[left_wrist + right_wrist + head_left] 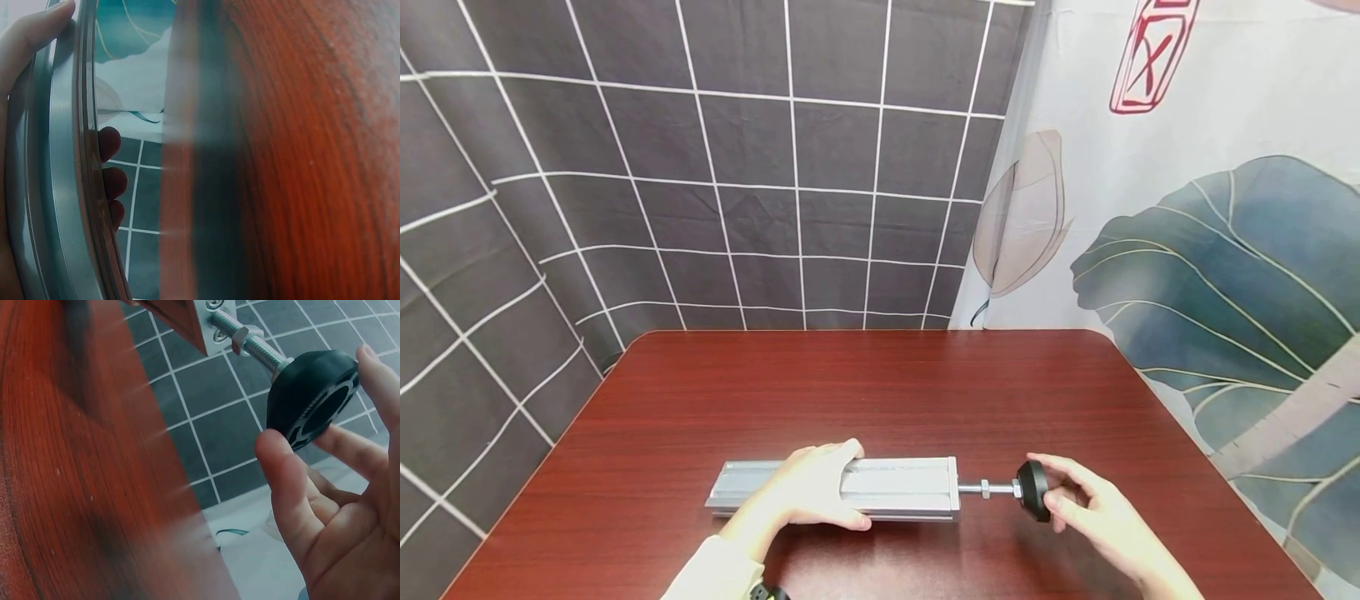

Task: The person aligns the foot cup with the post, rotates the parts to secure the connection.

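A silver aluminium profile [910,485] lies crosswise in front of me in the head view, held above the tabletop. My left hand [818,487] grips its middle, with the fingertips [112,181] showing past its edge in the left wrist view. Out of the profile's right end plate [215,328] sticks a threaded rod [265,353] carrying a hex nut [248,336]. On the rod's outer end sits a round black levelling foot [309,394]. My right hand [1093,507] pinches this foot by its rim between thumb and fingers; its hollow underside faces the palm.
A reddish-brown wooden table [865,383] with rounded far corners lies beneath both hands. Behind it hangs a dark grey curtain [737,217] with a white grid. A pale cloth [1090,67] with large leaf prints hangs on the right.
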A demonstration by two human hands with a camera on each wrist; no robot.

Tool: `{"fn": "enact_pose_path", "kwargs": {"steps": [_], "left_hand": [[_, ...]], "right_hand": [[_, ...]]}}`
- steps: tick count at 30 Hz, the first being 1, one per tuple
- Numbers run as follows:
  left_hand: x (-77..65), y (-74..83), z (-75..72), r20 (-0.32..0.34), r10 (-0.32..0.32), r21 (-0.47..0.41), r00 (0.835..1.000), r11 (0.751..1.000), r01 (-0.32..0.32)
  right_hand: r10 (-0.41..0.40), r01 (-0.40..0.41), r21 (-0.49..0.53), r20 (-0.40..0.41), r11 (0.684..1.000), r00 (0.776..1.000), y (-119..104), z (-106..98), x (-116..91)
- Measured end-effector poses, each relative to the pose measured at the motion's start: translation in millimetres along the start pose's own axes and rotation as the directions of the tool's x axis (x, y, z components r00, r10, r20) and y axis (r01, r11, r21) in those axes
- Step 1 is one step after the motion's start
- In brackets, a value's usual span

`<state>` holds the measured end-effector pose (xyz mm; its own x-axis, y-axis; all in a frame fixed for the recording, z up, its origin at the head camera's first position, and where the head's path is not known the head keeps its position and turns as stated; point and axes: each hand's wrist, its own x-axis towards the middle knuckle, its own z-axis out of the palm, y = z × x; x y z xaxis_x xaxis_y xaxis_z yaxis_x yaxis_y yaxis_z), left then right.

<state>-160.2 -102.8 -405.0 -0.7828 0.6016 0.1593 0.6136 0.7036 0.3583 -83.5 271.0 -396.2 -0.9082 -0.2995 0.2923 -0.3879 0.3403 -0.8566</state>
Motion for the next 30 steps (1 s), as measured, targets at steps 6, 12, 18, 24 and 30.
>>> {"fn": "enact_pose_path", "kwargs": {"steps": [6,12,18,24,30], "left_hand": [[-0.7,-3.1,2.2,0.007,-0.014,-0.007,1.000,1.000,0.014],[-0.8,-5.1,2.4,0.008,-0.022,-0.010,1.000,1.000,0.023],[-0.3,-4.7,0.5,0.016,-0.018,-0.003,1.000,1.000,0.018],[0.2,-3.6,0.5,0.023,-0.013,-0.012,1.000,1.000,0.014],[1.0,-2.1,1.7,0.007,0.003,-0.022,1.000,1.000,-0.003]], "right_hand": [[0.030,-0.030,-0.020,0.010,0.999,1.000,-2.5,0.3,0.3],[-0.080,0.072,0.072,0.112,0.995,0.990,-1.0,-7.0,-3.9],[-0.159,0.156,0.032,0.144,0.987,0.977,1.8,-6.3,-4.0],[-0.072,0.074,-0.053,0.045,0.996,0.996,-0.3,-4.2,-6.5],[-0.034,0.034,-0.024,-0.022,0.999,0.999,-1.9,1.3,-3.3]]}}
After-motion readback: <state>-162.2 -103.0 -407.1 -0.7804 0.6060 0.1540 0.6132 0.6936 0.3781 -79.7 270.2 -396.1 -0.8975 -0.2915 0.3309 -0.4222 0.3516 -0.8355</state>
